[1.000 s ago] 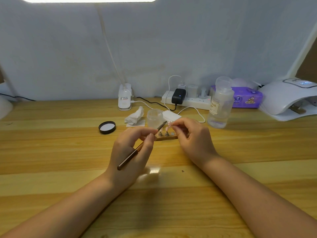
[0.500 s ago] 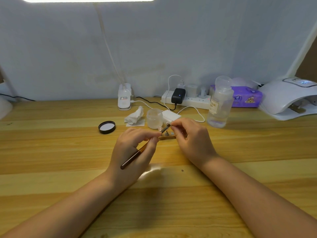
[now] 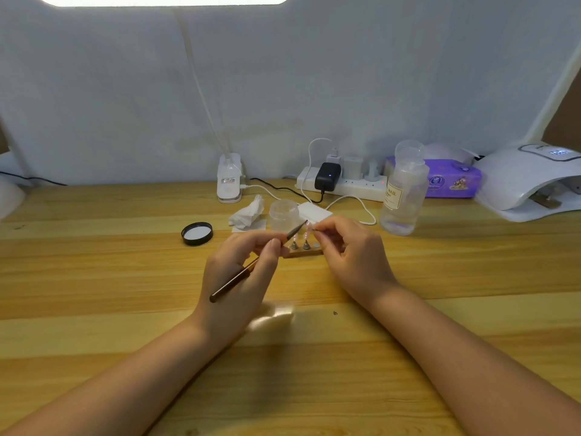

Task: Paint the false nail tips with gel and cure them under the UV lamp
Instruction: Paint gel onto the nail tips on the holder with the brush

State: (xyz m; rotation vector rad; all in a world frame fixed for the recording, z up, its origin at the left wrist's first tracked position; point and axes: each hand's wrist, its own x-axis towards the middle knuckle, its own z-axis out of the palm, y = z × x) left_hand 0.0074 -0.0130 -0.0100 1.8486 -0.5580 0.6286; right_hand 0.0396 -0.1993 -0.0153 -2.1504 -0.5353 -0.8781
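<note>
1. UV lamp (image 3: 522, 180) at the far right, lit display unreadable.
2. Clear bottle (image 3: 403, 196), label reading "NAIL".
3. Left hand (image 3: 239, 272) fingers clamped on the brush (image 3: 251, 265).
4. Right hand (image 3: 352, 253) pinches a pink nail tip (image 3: 308, 227) above the wooden stand (image 3: 303, 253) at mid-table.

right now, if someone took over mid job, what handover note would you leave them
Left hand: grips the dark brown gel brush, bristle end up at the pink false nail tip.
Right hand: fingers pinch that tip on its stand.
Two more pink tips on metal stands sit on the small wooden strip between the hands. Open clear gel jar just behind; its black lid lies to the left. White UV lamp at far right.
Done: jar opened, painting under way; I cannot tell which tips are coated.
Left: finish painting, then cure under the lamp.
</note>
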